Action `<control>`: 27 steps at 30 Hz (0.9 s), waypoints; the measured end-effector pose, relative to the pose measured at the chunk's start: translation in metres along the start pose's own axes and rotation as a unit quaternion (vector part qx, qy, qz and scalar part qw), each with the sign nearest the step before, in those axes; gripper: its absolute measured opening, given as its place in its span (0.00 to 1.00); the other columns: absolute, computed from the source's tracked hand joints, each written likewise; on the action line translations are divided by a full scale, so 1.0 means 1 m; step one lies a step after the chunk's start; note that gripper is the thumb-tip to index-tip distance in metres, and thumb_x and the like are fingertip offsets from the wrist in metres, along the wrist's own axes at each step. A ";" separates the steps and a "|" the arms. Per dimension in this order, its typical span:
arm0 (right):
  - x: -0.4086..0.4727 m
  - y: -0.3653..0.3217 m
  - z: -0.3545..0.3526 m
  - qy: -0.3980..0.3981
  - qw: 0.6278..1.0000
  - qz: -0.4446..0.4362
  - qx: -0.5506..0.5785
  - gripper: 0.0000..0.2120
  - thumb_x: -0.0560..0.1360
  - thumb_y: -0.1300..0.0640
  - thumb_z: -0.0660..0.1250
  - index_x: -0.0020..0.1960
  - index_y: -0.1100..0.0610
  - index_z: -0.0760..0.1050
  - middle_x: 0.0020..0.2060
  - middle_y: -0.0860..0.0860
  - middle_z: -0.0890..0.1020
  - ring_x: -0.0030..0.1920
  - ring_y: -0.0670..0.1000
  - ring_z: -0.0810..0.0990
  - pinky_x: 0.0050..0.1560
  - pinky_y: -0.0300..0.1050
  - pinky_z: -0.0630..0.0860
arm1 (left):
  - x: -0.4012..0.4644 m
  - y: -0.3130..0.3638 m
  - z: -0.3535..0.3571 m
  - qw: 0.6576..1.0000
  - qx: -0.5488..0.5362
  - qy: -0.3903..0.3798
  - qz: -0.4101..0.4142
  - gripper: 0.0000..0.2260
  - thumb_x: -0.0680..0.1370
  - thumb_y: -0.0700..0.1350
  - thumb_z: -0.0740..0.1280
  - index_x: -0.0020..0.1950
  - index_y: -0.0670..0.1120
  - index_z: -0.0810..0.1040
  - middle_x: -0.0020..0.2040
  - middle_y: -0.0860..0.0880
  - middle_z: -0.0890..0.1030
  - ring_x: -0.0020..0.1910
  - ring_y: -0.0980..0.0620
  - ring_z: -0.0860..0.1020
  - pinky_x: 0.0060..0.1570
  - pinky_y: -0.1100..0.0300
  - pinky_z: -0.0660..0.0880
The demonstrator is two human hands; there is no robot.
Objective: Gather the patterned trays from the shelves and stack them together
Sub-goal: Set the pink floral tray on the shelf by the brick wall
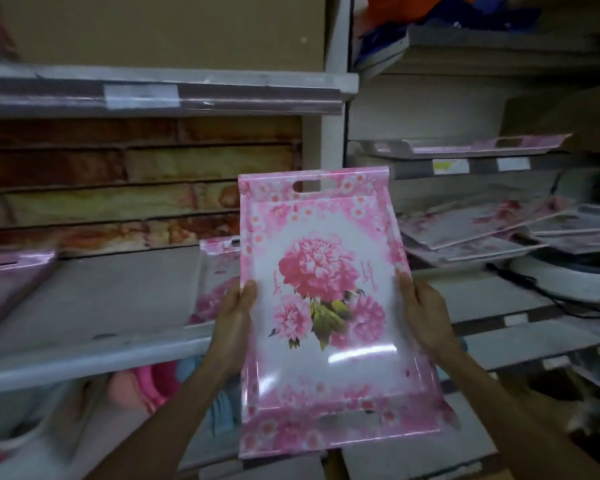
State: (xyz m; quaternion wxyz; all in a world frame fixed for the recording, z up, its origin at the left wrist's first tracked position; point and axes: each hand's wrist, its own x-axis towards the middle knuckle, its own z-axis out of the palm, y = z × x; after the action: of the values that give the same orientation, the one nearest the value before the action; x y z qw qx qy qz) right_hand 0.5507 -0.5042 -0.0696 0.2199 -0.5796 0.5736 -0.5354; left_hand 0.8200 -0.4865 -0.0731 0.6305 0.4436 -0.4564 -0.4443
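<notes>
The tray (329,306) between my hands is white in the middle with big pink peonies and olive-green leaves, and its border is pink, dotted with small white and pink blossoms. A second tray (217,282) just behind it on the grey shelf (94,344) carries the same pink flowers. The trays on the right-hand shelves (475,226) are pale with pink blooms too. Behind the left shelf, the stacked boards (136,188) are marbled rust, brown and yellow-green.
</notes>
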 end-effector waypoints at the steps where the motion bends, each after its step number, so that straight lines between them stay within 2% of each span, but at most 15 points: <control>1: 0.007 0.000 0.013 -0.014 1.000 0.000 -0.004 0.20 0.82 0.49 0.55 0.34 0.53 0.69 0.29 0.47 0.73 0.30 0.42 0.72 0.28 0.33 0.67 | 0.004 0.003 -0.009 1.000 0.014 0.010 0.009 0.09 0.83 0.45 0.58 0.59 0.53 0.76 0.49 0.59 0.84 0.46 0.65 0.82 0.35 0.74 0.76; 3: 0.024 -0.004 0.036 -0.042 0.999 -0.001 -0.005 0.14 0.82 0.52 0.57 0.41 0.57 0.72 0.31 0.52 0.75 0.33 0.50 0.75 0.32 0.42 0.66 | 0.018 0.009 -0.027 0.999 0.030 0.037 0.019 0.09 0.83 0.43 0.58 0.57 0.52 0.76 0.45 0.60 0.84 0.41 0.67 0.82 0.34 0.74 0.75; 5: 0.043 -0.010 0.057 -0.072 0.997 -0.019 0.008 0.09 0.81 0.56 0.60 0.51 0.62 0.74 0.38 0.59 0.80 0.40 0.59 0.79 0.36 0.45 0.69 | 0.040 0.012 -0.045 0.996 0.044 0.073 0.018 0.09 0.82 0.43 0.59 0.59 0.44 0.76 0.48 0.54 0.83 0.45 0.59 0.82 0.39 0.68 0.77; 7: 0.061 -0.015 0.075 -0.100 0.995 -0.025 0.012 0.09 0.80 0.59 0.62 0.58 0.62 0.74 0.48 0.56 0.82 0.48 0.56 0.81 0.43 0.45 0.75 | 0.063 0.013 -0.061 0.994 0.047 0.101 0.015 0.12 0.82 0.45 0.60 0.63 0.42 0.73 0.55 0.47 0.81 0.51 0.49 0.80 0.45 0.58 0.77; 9: 0.076 -0.022 0.090 -0.127 0.991 -0.023 0.021 0.14 0.79 0.61 0.64 0.64 0.60 0.72 0.54 0.53 0.81 0.52 0.53 0.80 0.49 0.44 0.78 | 0.088 0.014 -0.075 0.992 0.044 0.122 0.011 0.13 0.81 0.45 0.61 0.64 0.42 0.72 0.56 0.44 0.79 0.52 0.46 0.78 0.49 0.53 0.76; 10: 0.083 -0.025 0.099 -0.139 0.990 -0.019 0.028 0.16 0.79 0.62 0.64 0.65 0.59 0.71 0.56 0.53 0.81 0.54 0.53 0.81 0.53 0.47 0.79 | 0.099 0.014 -0.082 0.991 0.046 0.128 0.013 0.13 0.81 0.44 0.62 0.64 0.42 0.71 0.56 0.44 0.79 0.52 0.46 0.77 0.50 0.52 0.75; 13: 0.105 -0.029 0.129 -0.156 0.987 -0.013 0.025 0.17 0.79 0.61 0.62 0.67 0.58 0.69 0.59 0.56 0.80 0.56 0.56 0.80 0.58 0.57 0.78 | 0.133 0.012 -0.100 0.987 0.075 0.140 0.010 0.14 0.79 0.42 0.66 0.63 0.42 0.70 0.54 0.43 0.78 0.49 0.45 0.77 0.50 0.49 0.76; 15: 0.117 -0.030 0.149 -0.155 0.988 -0.008 0.012 0.18 0.79 0.61 0.61 0.68 0.57 0.69 0.59 0.55 0.80 0.56 0.56 0.80 0.59 0.56 0.78 | 0.153 0.012 -0.111 0.985 0.106 0.137 -0.001 0.13 0.78 0.39 0.66 0.61 0.43 0.69 0.52 0.44 0.78 0.47 0.44 0.77 0.49 0.46 0.77; 18: 0.134 -0.030 0.180 -0.165 0.986 0.007 0.001 0.18 0.79 0.62 0.60 0.68 0.56 0.71 0.59 0.54 0.81 0.57 0.56 0.80 0.60 0.52 0.77 | 0.181 0.008 -0.127 0.983 0.128 0.127 -0.011 0.13 0.78 0.35 0.64 0.60 0.43 0.68 0.50 0.45 0.77 0.45 0.45 0.78 0.46 0.47 0.77; 20: 0.143 -0.028 0.197 -0.171 0.985 0.021 -0.016 0.16 0.80 0.63 0.59 0.66 0.58 0.72 0.56 0.54 0.81 0.55 0.55 0.80 0.53 0.45 0.77 | 0.199 0.002 -0.137 0.978 0.160 0.131 -0.018 0.12 0.78 0.34 0.64 0.61 0.41 0.69 0.51 0.42 0.77 0.45 0.43 0.78 0.44 0.49 0.77; 23: 0.155 -0.022 0.218 -0.172 0.983 0.026 -0.049 0.15 0.79 0.65 0.58 0.63 0.59 0.75 0.51 0.54 0.81 0.46 0.51 0.77 0.35 0.31 0.70 | 0.225 -0.013 -0.151 0.963 0.228 0.142 -0.028 0.12 0.77 0.36 0.66 0.59 0.39 0.72 0.53 0.39 0.78 0.48 0.40 0.79 0.46 0.47 0.78; 25: 0.163 -0.014 0.229 -0.165 0.983 0.032 -0.076 0.14 0.79 0.65 0.58 0.61 0.61 0.76 0.49 0.54 0.81 0.42 0.50 0.76 0.28 0.26 0.66 | 0.238 -0.026 -0.158 0.954 0.258 0.148 -0.040 0.11 0.75 0.37 0.68 0.57 0.39 0.74 0.52 0.38 0.80 0.48 0.39 0.80 0.46 0.47 0.78; 27: 0.168 -0.005 0.238 -0.161 0.981 0.037 -0.102 0.12 0.79 0.66 0.59 0.58 0.62 0.77 0.45 0.54 0.79 0.38 0.49 0.75 0.24 0.24 0.67 | 0.248 -0.039 -0.162 0.945 0.283 0.155 -0.055 0.10 0.74 0.38 0.69 0.54 0.40 0.74 0.50 0.39 0.81 0.48 0.39 0.80 0.46 0.46 0.79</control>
State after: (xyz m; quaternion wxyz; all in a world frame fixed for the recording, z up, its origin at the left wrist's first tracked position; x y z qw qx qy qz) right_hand 0.7220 -0.7401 -0.0819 0.2687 -0.6558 0.6038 -0.3650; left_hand 1.0174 -0.7094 -0.0962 0.5165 0.6914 -0.4350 -0.2568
